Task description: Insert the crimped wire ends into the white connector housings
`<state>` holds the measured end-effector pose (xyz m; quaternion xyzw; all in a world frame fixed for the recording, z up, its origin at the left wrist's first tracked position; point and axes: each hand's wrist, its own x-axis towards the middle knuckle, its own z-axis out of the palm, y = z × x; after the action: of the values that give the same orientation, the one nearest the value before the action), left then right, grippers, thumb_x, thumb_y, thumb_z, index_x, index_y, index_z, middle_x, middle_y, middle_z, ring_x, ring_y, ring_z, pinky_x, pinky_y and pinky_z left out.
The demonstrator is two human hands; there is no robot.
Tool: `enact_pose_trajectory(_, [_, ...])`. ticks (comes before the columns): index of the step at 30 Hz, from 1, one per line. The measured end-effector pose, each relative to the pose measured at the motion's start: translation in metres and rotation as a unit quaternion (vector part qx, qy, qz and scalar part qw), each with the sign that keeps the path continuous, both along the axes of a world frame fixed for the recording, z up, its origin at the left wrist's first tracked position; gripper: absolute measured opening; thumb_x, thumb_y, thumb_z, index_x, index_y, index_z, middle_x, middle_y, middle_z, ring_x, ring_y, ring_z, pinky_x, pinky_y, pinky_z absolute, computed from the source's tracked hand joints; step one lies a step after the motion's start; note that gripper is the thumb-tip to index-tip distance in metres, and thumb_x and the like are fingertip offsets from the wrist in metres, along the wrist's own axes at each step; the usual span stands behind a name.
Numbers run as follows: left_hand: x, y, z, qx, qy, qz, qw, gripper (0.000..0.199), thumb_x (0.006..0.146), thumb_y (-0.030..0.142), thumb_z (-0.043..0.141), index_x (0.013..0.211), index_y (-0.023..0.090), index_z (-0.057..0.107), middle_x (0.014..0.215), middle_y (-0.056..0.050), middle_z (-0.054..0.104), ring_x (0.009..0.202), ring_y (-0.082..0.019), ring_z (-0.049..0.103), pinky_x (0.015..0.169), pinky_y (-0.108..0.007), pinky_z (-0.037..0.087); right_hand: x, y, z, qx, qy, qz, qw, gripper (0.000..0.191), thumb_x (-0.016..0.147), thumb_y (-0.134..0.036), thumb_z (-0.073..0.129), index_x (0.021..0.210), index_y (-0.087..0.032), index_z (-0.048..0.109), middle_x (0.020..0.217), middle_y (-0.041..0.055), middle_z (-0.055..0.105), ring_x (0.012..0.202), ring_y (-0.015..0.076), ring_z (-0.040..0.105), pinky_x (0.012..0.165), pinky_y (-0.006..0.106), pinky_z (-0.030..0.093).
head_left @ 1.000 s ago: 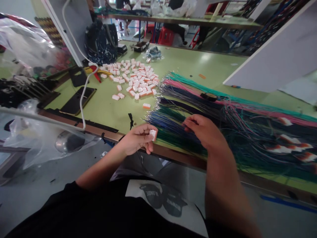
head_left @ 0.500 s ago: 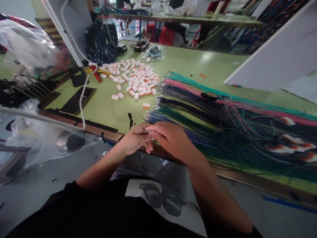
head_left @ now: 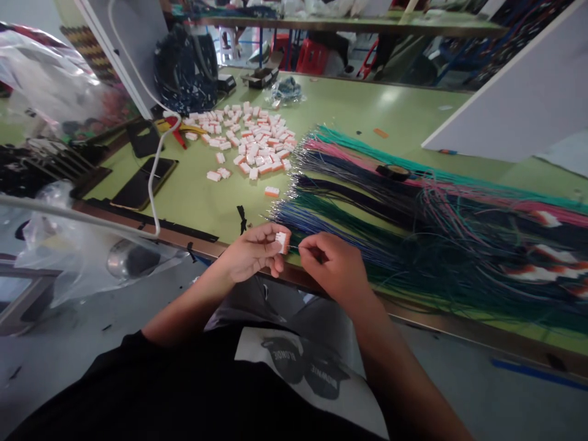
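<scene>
Between the thumb and fingers of my left hand is a white and orange connector housing, its orange side facing right. My right hand pinches a thin wire whose end points at that orange side. Whether the tip has entered the housing I cannot tell. Just beyond my hands, bundles of blue wires and green wires lie with their metal ends to the left. One loose connector housing rests on the table in front of my left hand.
A heap of connector housings covers the table's middle. Left of it lie a phone, red-and-yellow pliers and a bent white rod. Pink wires stretch right, beneath a roll of black tape. A white panel stands at right.
My hands have moved apart, the right one shifting right. The connector housing in my left hand, hidden before, now shows, with the wire held against or near its orange side.
</scene>
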<state>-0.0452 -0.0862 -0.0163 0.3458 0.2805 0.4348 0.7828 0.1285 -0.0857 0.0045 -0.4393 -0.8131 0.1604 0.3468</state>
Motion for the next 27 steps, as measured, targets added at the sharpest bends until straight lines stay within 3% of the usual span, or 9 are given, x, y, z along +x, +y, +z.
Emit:
enact_pose_trajectory(10, [0.001, 0.001, -0.006, 0.014, 0.003, 0.019, 1.000, 0.017, 0.073, 0.014, 0.064, 0.087, 0.013, 0.053, 0.067, 0.003, 0.058, 0.045, -0.008, 0.059, 0.040, -0.018, 0.048, -0.004, -0.001, -0.004, 0.072, -0.088, -0.016, 0.993, 0.020, 0.077, -0.015, 0.044, 0.059, -0.020, 0.053, 0.057, 0.0004, 0.053, 0.059, 0.0120, 0.049, 0.057, 0.024, 0.035])
enact_pose_trajectory(16, [0.007, -0.002, -0.008, 0.043, 0.040, 0.066, 0.996, 0.021, 0.073, 0.017, 0.065, 0.088, 0.014, 0.052, 0.066, 0.004, 0.058, 0.045, -0.007, 0.058, 0.042, -0.017, 0.047, -0.009, 0.000, -0.003, -0.037, -0.017, -0.054, 0.998, 0.012, 0.073, -0.019, 0.048, 0.063, -0.020, 0.055, 0.060, -0.0004, 0.060, 0.056, 0.0111, 0.051, 0.057, 0.023, 0.036])
enact_pose_trajectory(21, [0.011, -0.006, -0.008, 0.086, 0.089, 0.086, 0.989, 0.020, 0.075, 0.021, 0.065, 0.089, 0.015, 0.052, 0.063, 0.005, 0.057, 0.047, -0.006, 0.058, 0.046, -0.018, 0.048, -0.007, 0.002, 0.003, -0.147, 0.006, -0.045, 0.988, 0.012, 0.071, -0.021, 0.047, 0.062, -0.020, 0.055, 0.059, -0.0014, 0.061, 0.052, 0.0105, 0.050, 0.054, 0.023, 0.036])
enact_pose_trajectory(24, [0.012, -0.007, -0.007, 0.104, 0.106, 0.093, 0.985, 0.020, 0.075, 0.023, 0.065, 0.089, 0.015, 0.052, 0.061, 0.005, 0.057, 0.049, -0.007, 0.058, 0.048, -0.019, 0.048, -0.010, 0.001, 0.002, -0.160, 0.003, -0.041, 0.986, 0.013, 0.071, -0.022, 0.047, 0.059, -0.020, 0.054, 0.057, -0.0015, 0.060, 0.051, 0.0102, 0.049, 0.054, 0.023, 0.036])
enact_pose_trajectory(27, [0.011, -0.007, -0.007, 0.104, 0.116, 0.093, 0.983, 0.021, 0.075, 0.024, 0.065, 0.088, 0.015, 0.052, 0.060, 0.005, 0.057, 0.048, -0.008, 0.058, 0.047, -0.019, 0.048, -0.015, -0.002, -0.003, -0.113, -0.007, -0.059, 0.992, 0.014, 0.071, -0.021, 0.048, 0.059, -0.021, 0.053, 0.058, -0.0004, 0.060, 0.054, 0.0109, 0.051, 0.056, 0.023, 0.036])
